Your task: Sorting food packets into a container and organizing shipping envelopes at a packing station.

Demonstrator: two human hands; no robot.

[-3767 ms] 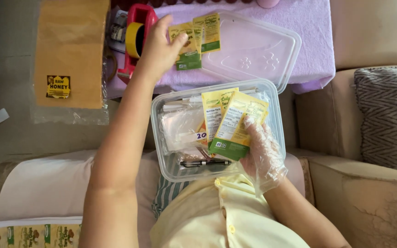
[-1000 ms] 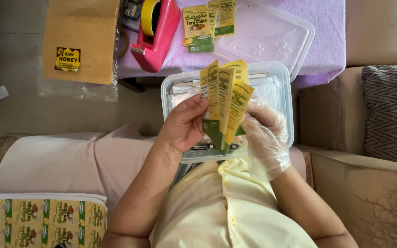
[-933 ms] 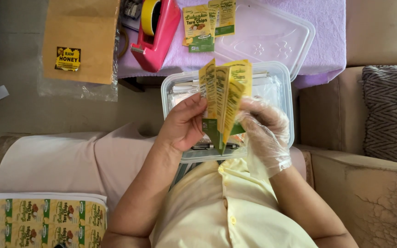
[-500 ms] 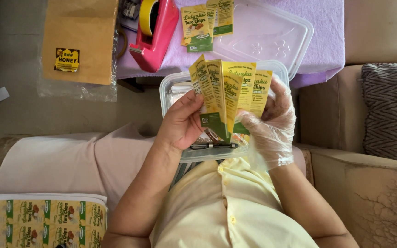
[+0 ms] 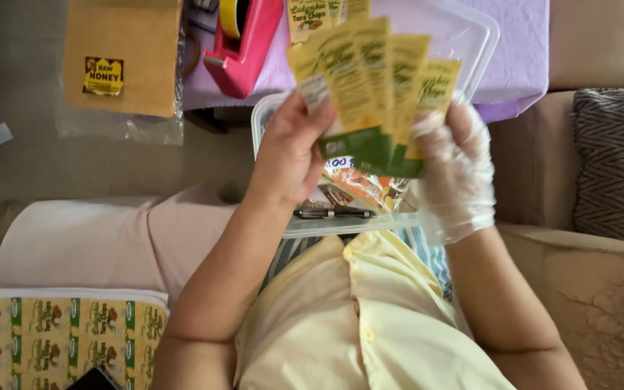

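Since half a second ago the fan of yellow-and-green labels [image 5: 373, 94] has risen and spread wider, now covering the far half of the clear plastic container [image 5: 359, 225] it was held over. The left hand [image 5: 290, 155], bare, pinches the fan's lower left corner, thumb on the front and fingers behind. The right hand [image 5: 456, 170], in a thin clear glove, closes its fingers on the fan's right edge.

The container rests on the person's lap, touching the yellow shirt [image 5: 359, 318]; a black pen [image 5: 334, 214] and some orange packets [image 5: 359, 186] lie inside it, partly hidden by the fan and the left hand. Beyond the container lies its clear lid [image 5: 471, 32] on a purple cloth [image 5: 518, 58], with more labels [image 5: 312, 11] on it, mostly blocked by the fan. Left of the lid stands a pink tape dispenser [image 5: 243, 50], and further left a brown paper bag [image 5: 120, 54] in a clear sleeve. A sheet of printed labels [image 5: 59, 332] lies at the container's near left; a grey patterned cushion [image 5: 615, 162] sits to its right.

The labels are narrow strips, pale yellow with a dark green band at the bottom, overlapping like cards.
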